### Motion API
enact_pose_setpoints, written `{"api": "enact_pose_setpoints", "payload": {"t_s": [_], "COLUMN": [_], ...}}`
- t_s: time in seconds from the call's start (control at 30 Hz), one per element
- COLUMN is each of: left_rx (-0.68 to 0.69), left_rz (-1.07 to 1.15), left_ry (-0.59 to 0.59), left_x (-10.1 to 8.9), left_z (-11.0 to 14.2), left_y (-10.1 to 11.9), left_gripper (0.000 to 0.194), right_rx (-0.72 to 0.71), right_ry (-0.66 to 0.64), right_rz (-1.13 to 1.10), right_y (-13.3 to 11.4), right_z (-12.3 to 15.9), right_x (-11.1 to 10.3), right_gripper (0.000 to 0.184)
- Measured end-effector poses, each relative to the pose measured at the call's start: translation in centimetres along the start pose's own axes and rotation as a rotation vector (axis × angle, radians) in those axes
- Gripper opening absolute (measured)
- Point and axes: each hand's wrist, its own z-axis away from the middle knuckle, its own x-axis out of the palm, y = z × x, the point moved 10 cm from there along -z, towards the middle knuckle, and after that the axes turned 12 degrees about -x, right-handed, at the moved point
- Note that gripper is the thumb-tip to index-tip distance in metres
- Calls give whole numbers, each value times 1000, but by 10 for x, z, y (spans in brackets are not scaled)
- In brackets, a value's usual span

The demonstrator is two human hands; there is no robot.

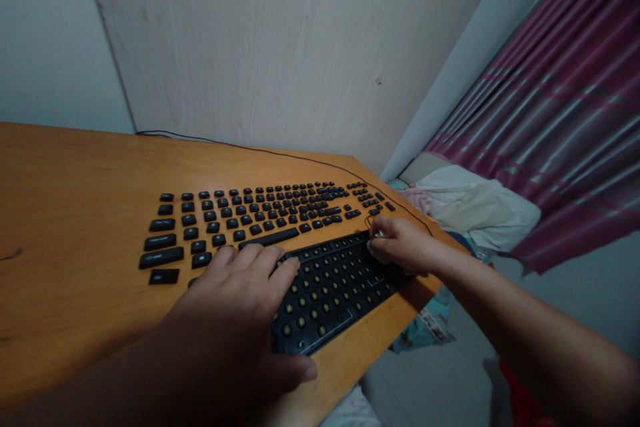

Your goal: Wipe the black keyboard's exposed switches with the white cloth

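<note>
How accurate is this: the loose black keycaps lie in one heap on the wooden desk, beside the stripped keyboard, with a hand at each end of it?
The heap is wrong: the head view shows the keycaps spread in rows. The desk, keyboard, left hand and right hand are as stated.

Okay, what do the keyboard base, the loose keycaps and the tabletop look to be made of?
Keyboard base: probably black plastic, fairly matte, with a moulded frame and round openings.
Loose keycaps: likely hard black plastic, smooth, with soft highlights along their edges.
Tabletop: orange-brown with a faint sheen and grain-like streaks; wood or a wood-look laminate, I can't tell which.
</note>
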Motion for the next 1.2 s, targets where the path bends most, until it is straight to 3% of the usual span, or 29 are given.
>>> {"api": "enact_pose_setpoints", "payload": {"t_s": [0.17, 0.3, 0.43, 0.53, 0.63, 0.7, 0.8, 1.0, 1.2], "left_rx": [-53, -47, -31, -12, -4, -8, -9, -14, -23], "left_rz": [-7, -13, -30, -28, -25, -23, -19, -11, -25], "left_ry": [13, 21, 45, 68, 74, 69, 74, 68, 32], "left_x": [-4, -5, -5, -6, -6, -6, -7, -7, -5], "left_z": [-1, -1, 0, 1, 1, 1, 1, 1, 0], "left_y": [2, 5, 5, 5, 5, 4, 4, 3, 3], "left_gripper": [75, 71, 74, 81, 84, 82, 80, 83, 85], "right_rx": [-62, -69, -74, -37, 2, 52, 126, -129, -99], "right_ry": [-36, -52, -78, -89, 53, 141, 152, 97, 79], "right_rz": [107, 47, -133, -386, -572, -546, -461, -309, -97], "right_y": [-5, -2, 9, 25, 41, 48, 47, 32, 47], "right_z": [8, 30, 53, 63, 65, 65, 66, 49, 37], "right_x": [3, 7, 15, 23, 13, 2, 0, 10, 1], "right_gripper": [8, 9, 6, 8, 22, 29, 33, 21, 19]}}
